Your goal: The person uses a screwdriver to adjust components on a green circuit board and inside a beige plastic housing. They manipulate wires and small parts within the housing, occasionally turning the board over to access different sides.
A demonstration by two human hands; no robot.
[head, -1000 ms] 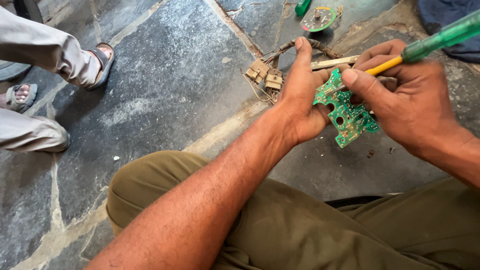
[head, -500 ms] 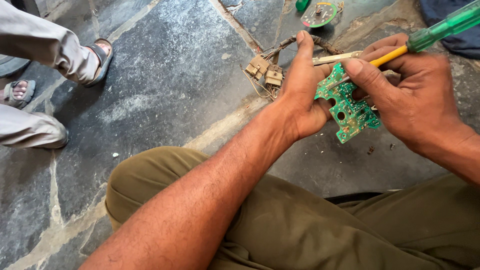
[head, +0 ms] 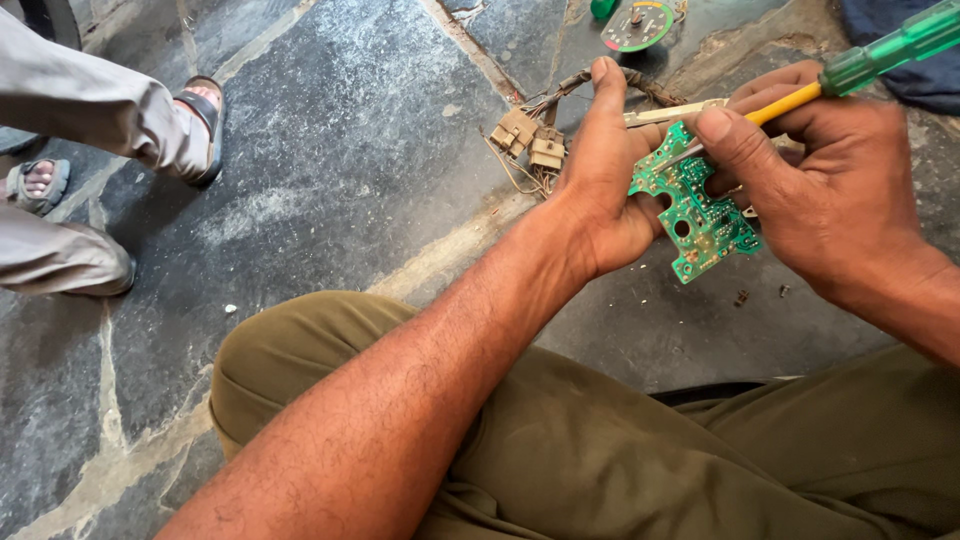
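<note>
Head view: the left hand (head: 605,190) grips a flat green circuit board (head: 695,205) above the grey stone floor (head: 330,150) — the right hand (head: 830,185) is closed on a green-handled screwdriver (head: 880,55), thumb pressing the board.

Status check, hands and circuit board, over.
Left hand gripping green circuit board. Right hand holds green-handled screwdriver, thumb on board. Wire bundle with connectors lies on floor behind.

Bright soft daylight, faint shadows, sharp focus, slight edge distortion
</note>
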